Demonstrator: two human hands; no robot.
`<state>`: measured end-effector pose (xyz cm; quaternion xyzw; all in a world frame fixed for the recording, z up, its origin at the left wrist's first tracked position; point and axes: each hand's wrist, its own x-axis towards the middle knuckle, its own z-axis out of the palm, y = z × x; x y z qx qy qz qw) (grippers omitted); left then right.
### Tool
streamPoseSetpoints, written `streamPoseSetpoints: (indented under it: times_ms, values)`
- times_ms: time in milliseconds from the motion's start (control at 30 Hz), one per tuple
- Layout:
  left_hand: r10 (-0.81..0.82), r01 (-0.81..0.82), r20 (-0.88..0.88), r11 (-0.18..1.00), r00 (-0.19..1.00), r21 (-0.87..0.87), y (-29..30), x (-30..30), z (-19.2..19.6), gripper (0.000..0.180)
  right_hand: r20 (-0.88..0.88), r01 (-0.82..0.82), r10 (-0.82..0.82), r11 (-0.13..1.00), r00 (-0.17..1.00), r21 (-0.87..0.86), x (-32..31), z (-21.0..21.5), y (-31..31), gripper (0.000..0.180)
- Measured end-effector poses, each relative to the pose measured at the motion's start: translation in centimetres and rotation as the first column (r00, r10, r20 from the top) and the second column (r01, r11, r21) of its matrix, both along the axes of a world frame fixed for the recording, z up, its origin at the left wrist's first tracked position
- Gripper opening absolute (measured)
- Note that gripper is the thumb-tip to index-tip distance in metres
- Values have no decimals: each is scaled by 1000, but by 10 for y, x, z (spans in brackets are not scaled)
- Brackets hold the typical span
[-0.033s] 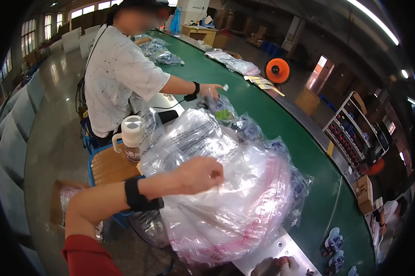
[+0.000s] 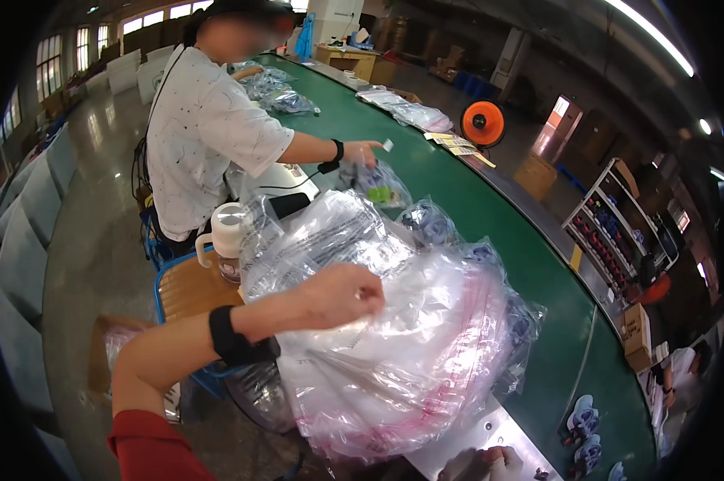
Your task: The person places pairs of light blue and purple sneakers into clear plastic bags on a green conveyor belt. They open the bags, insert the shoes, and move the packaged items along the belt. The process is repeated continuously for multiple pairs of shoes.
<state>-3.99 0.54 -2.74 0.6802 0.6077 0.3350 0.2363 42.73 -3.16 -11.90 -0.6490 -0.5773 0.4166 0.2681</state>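
Note:
My left hand (image 2: 344,297), with a black band at the wrist, hovers over a large fanned heap of clear plastic bags (image 2: 402,345) with pink-red edge lines. Its fingers are curled closed; what they hold, if anything, is hidden. Only a small part of my right hand (image 2: 502,463) shows at the lower edge, by a metal plate (image 2: 494,433) with holes. Its fingers are mostly out of sight. On the green belt near that plate lie several purple-grey sandals (image 2: 584,421). Bagged shoes (image 2: 430,223) lie along the heap's far side.
A co-worker in a speckled white shirt (image 2: 218,120) reaches across the green belt (image 2: 426,164) toward a bagged item. A white lidded mug (image 2: 228,232) stands on a wooden-seated chair (image 2: 190,289) at left. An orange fan (image 2: 482,123) is beyond the belt.
My left hand has shifted slightly left and up over the bags. The co-worker's reaching hand has also moved a little left and up. My right hand looks unchanged.

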Motion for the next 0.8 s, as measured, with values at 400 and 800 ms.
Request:
streamPoseSetpoints:
  times_ms: [400, 800]
  values:
    - [108, -92, 233, 992, 966, -81, -26, -52, 91, 11, -81, -6, 10, 999, 997, 50, 22, -25, 0, 25]
    - [53, -47, 64, 994, 997, -94, -27, -25, 85, 8, 0, -64, 65, 988, 998, 142, 16, -11, -10, 24]
